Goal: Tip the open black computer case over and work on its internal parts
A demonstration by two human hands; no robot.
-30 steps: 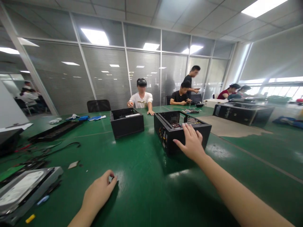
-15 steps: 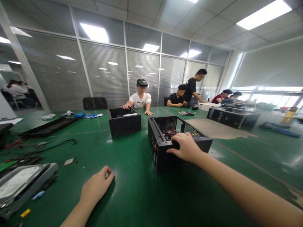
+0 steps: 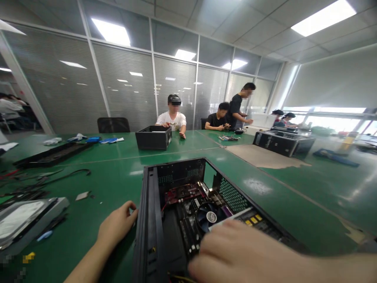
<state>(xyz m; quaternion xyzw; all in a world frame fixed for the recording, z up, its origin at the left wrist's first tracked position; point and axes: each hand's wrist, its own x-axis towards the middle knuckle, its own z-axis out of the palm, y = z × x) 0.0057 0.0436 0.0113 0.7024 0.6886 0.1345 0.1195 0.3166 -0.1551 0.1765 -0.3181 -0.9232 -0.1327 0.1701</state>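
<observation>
An open black computer case (image 3: 153, 204) lies on the green table (image 3: 112, 184) right in front of me. Inside it I see a red circuit board, a round black fan (image 3: 206, 217) and a drive with yellow labels. My right hand (image 3: 235, 253) grips the case's near edge, fingers curled over it, blurred and close to the camera. My left hand (image 3: 116, 226) rests on the table beside the case's left wall, fingers loosely curled, its fingertips at the wall.
A grey hard drive (image 3: 26, 222) and black cables (image 3: 44, 181) lie at the left. Another black case (image 3: 153, 137) stands farther back before a seated person in white (image 3: 172, 118). A long black case (image 3: 282, 142) sits at the right, with more people behind.
My right hand has pulled the black case across the table toward me; it now fills the near view. My left hand stayed put and is now beside the case's left wall.
</observation>
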